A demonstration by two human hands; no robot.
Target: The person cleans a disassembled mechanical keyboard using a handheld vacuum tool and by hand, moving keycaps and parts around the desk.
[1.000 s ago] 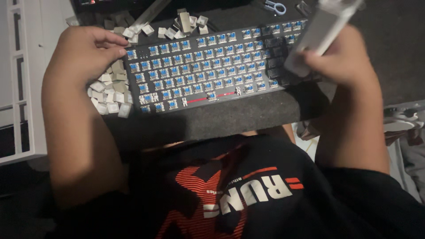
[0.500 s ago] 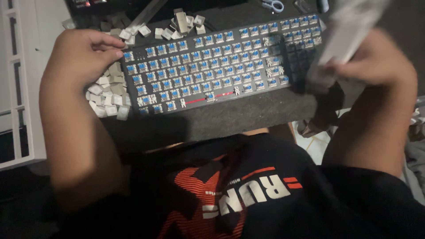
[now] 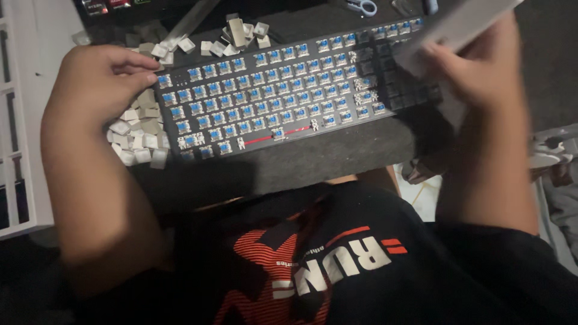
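Keyboard [image 3: 283, 96], keycaps stripped, shows blue switches.

Loose keycaps [image 3: 139, 133] (heaped) beside keyboard [image 3: 283, 96], crowding left edge

Dim, grainy, motion-blurred at right

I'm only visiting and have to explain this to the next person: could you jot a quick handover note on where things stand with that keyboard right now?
Left hand: fingers on the top left corner of the keyboard, steadying it.
Right hand: raised over the keyboard's right end, gripping a long white object; blurred, its kind cannot be told.
Keyboard: lies on a dark mat. Nearly all caps are off, blue switches exposed.
Removed keycaps: one pile by the left end, more scattered above the top edge.
Left: the right end is blurred, so any remaining caps cannot be confirmed.
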